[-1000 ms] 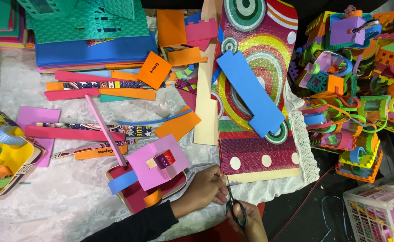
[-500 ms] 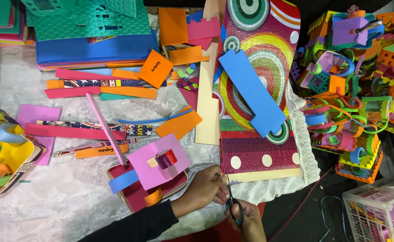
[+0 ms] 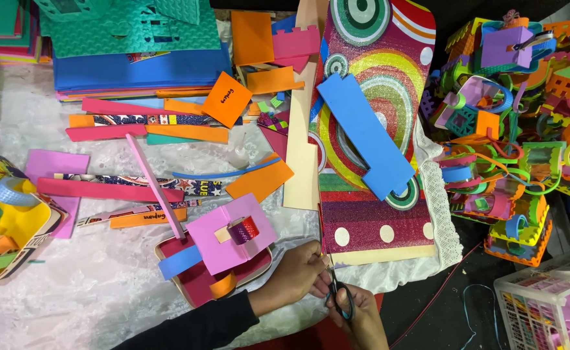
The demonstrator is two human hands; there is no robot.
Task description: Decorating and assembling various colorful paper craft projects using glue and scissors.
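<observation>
Right hand grips black scissors at near edge, blades pointing far toward the glitter sheet. Left hand pinches sheet's near-left corner, just left of blades. Pink foam box sits further left.

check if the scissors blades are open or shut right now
Cannot tell: the scissors sit in the right hand, but the blades are hidden between it and the left hand.

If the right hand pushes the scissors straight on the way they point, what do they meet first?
The right hand aims the scissors up-frame; their tips sit at the glittery patterned sheet, likely met first, beside the left hand.
</observation>
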